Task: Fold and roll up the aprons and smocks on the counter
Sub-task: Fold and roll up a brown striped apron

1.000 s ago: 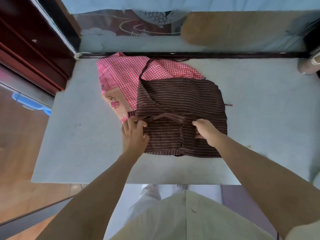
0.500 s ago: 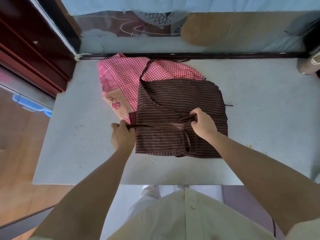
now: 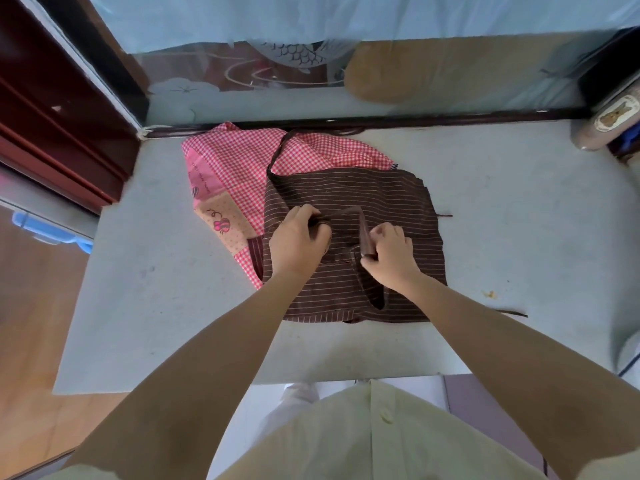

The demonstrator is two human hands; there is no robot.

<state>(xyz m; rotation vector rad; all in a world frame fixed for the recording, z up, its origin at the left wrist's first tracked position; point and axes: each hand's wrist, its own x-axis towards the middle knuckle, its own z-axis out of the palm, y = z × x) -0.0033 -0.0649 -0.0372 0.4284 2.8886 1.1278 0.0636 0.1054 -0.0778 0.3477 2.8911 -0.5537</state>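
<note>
Your left hand (image 3: 296, 242) and your right hand (image 3: 391, 252) are both on the brown striped apron (image 3: 363, 192). The apron lies flat in the middle of the bench (image 3: 156, 271), close to the front edge. Part of it lies on top of a pink checked apron (image 3: 235, 157), which sticks out to the left and at the back. The pink one has a little bee picture (image 3: 221, 225) on a tan patch.

A brown strap (image 3: 341, 218) runs between your two hands and makes a small bend above the cloth. Your left grip is curled round one end of the strap. Your right grip pinches the other part between thumb and fingers. Your hands are near each other but do not touch.

A thin tie (image 3: 512, 312) pokes out onto the bench by your right arm. A jar (image 3: 604, 123) with a round label stands at the far right corner. A small yellow crumb (image 3: 490, 293) lies on the bench to the right of the striped apron.
</note>
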